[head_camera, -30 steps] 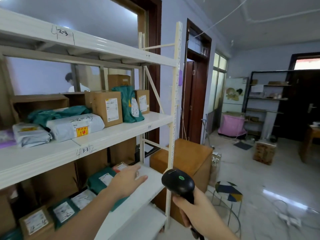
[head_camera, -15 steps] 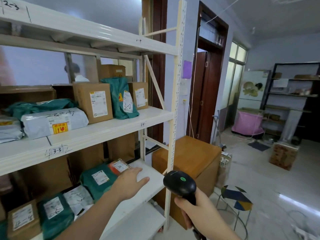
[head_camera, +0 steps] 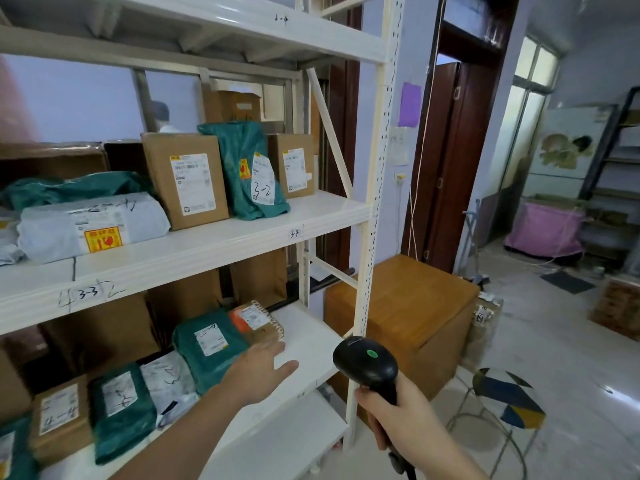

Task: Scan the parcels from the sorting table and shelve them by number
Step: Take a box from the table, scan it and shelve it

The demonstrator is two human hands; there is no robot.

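Note:
My left hand (head_camera: 258, 374) reaches over the lower white shelf (head_camera: 311, 344), fingers straight, just in front of a small brown parcel with an orange label (head_camera: 256, 322) and beside a green bag parcel (head_camera: 207, 344). I cannot tell whether it touches either one. My right hand (head_camera: 398, 415) grips a black barcode scanner (head_camera: 367, 363) with a green dot on top, held in front of the shelf's right post. More parcels lie along the same shelf to the left: a grey bag (head_camera: 166, 382), a green bag (head_camera: 119, 407) and a brown box (head_camera: 60, 410).
The middle shelf (head_camera: 242, 237), marked 3-3 and 3-4, carries brown boxes (head_camera: 185, 180), a green bag marked 3-2 (head_camera: 252, 168) and a grey bag (head_camera: 90, 223). A wooden cabinet (head_camera: 408, 306) stands right of the rack, a patterned stool (head_camera: 507, 398) beside it. A person is partly visible behind the rack.
My view has swung left and closer to the rack. My left hand has drawn back off the brown parcel toward the shelf's front edge. The scanner stays in my right hand.

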